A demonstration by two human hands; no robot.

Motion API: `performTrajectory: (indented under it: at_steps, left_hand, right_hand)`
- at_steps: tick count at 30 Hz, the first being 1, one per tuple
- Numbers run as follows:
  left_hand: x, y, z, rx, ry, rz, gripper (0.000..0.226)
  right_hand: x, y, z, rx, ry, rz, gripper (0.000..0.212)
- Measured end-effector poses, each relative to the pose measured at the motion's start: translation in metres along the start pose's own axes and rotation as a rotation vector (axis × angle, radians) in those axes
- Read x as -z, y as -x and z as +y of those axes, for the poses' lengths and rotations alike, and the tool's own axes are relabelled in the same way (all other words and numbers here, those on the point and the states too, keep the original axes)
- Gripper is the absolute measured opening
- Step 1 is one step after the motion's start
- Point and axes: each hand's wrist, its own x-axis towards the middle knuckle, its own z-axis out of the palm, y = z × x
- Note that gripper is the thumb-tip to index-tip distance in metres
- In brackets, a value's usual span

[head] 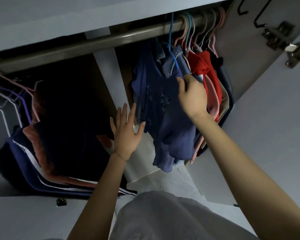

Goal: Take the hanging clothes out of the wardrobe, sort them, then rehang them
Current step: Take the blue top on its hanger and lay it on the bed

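Toward the right end of the wardrobe rail (pixel 93 44), hooked on by a blue hanger (pixel 174 60): a dark blue top (pixel 156 101), leftmost of a tight bunch of clothes. Holds that top at its right shoulder with the right hand (pixel 192 96), fingers curled round the cloth where the hanger's arm ends, forearm reaching up from the lower right. Just right of it, pressed close behind the hand: a denim piece (pixel 177 53), a red garment (pixel 210 71), then pink and beige ones, all on pale hangers (pixel 213 40) crowded against the wardrobe's right wall. Spreads the left hand (pixel 126 130) flat and open, fingers straight and apart, holding nothing, in front of the upright divider (pixel 107 80) and just beside the top's left edge (touching the cloth or not, cannot tell). Wears a thin bracelet (pixel 119 155) at that wrist. At the rail's left end, in the dark left compartment: a purple hanger (pixel 24 108), a pink hanger (pixel 16 80), and a navy garment with white stripes (pixel 24 161) beside a rust-pink one. On the open right door, near its top edge: a metal hinge (pixel 280 37).
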Motion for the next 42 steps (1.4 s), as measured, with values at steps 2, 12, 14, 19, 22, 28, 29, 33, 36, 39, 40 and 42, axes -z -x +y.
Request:
performTrajectory:
  at_steps: [2,12,14,19,22,28,29,33,36,39,40,42]
  left_hand:
    - [-0.002,-0.004,0.003,-0.03,0.018,-0.01,0.072]
    - [-0.027,-0.023,0.026,-0.222,0.211,-0.086,0.069]
    - [-0.035,-0.023,0.032,-0.249,0.255,-0.097,0.069]
    - [-0.058,-0.012,0.053,-0.366,0.271,-0.143,0.072]
    - [-0.074,0.004,0.071,-0.469,0.255,-0.209,0.066]
    - [-0.1,0.041,0.118,-0.652,0.212,-0.204,0.049]
    - [-0.103,0.048,0.128,-0.684,0.214,-0.178,0.045]
    - [-0.111,0.079,0.165,-0.742,0.223,-0.032,0.039]
    - [-0.115,0.117,0.189,-0.839,0.26,-0.018,0.032]
    - [-0.121,0.162,0.216,-0.955,0.34,-0.109,0.026]
    - [-0.125,0.176,0.226,-0.974,0.365,-0.147,0.026]
    - [-0.132,0.209,0.246,-0.994,0.401,-0.218,0.029]
  right_hand:
    - [0.007,0.01,0.003,0.029,-0.012,-0.001,0.029]
    - [0.057,0.098,0.047,-0.015,0.055,0.041,0.036]
    - [0.066,0.128,0.059,-0.031,0.093,0.056,0.032]
    - [0.092,0.205,0.077,-0.091,0.247,0.145,0.042]
    - [0.108,0.244,0.081,-0.058,0.359,0.207,0.048]
    - [0.142,0.312,0.095,-0.134,0.438,0.331,0.038]
    - [0.149,0.325,0.1,-0.149,0.448,0.356,0.038]
    - [0.175,0.38,0.109,-0.217,0.465,0.447,0.04]
    - [0.196,0.428,0.113,-0.262,0.474,0.491,0.04]
    - [0.219,0.481,0.116,-0.325,0.485,0.525,0.038]
    - [0.225,0.498,0.116,-0.344,0.487,0.533,0.037]
    - [0.238,0.533,0.118,-0.381,0.507,0.538,0.036]
